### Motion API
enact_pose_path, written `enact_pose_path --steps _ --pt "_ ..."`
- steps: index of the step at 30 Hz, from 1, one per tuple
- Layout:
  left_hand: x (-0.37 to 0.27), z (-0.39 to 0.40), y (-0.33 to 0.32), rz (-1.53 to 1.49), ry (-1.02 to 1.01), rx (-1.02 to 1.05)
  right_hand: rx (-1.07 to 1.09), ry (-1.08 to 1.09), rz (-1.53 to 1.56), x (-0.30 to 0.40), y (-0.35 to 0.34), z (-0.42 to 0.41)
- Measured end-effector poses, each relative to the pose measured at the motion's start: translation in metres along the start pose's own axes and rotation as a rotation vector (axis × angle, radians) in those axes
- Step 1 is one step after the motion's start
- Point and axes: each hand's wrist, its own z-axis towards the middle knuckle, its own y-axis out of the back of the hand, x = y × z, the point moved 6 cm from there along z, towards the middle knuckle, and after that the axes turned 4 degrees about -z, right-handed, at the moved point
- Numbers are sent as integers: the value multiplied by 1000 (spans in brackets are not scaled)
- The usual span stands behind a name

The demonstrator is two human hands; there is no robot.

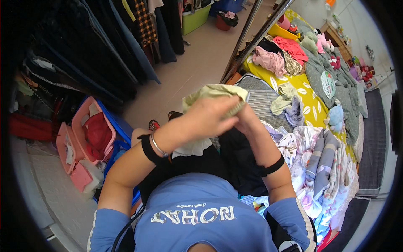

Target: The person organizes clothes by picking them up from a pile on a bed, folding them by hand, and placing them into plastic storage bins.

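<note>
A pale yellow-green cloth is bunched up in front of me, above my lap. My left hand, blurred, reaches across to the right with a fold of this cloth between its thumb and fingers. Against the cloth's right end is my right hand; its fingers are mostly hidden behind the left hand, so their grip does not show. Below the hands, a white cloth lies on the black fabric over my lap.
Rumpled patterned bedding is piled at my right. Small garments lie by the yellow bedspread. Metal poles rise ahead. Pink bins stand at my left, below hanging trousers. A green tub stands farther off.
</note>
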Motion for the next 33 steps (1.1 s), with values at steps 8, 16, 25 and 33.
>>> enact_pose_path --steps 8,16,25,33 --pt "-37 -49 -5 198 -280 -2 119 148 871 21 6 -7" --pt "73 -55 6 -675 612 -340 234 271 1031 29 -1 -14" --pt "75 -32 3 -2038 473 -316 173 83 925 16 -19 -12" --pt "66 -32 56 -1945 263 -402 -337 81 79 -14 52 -24"
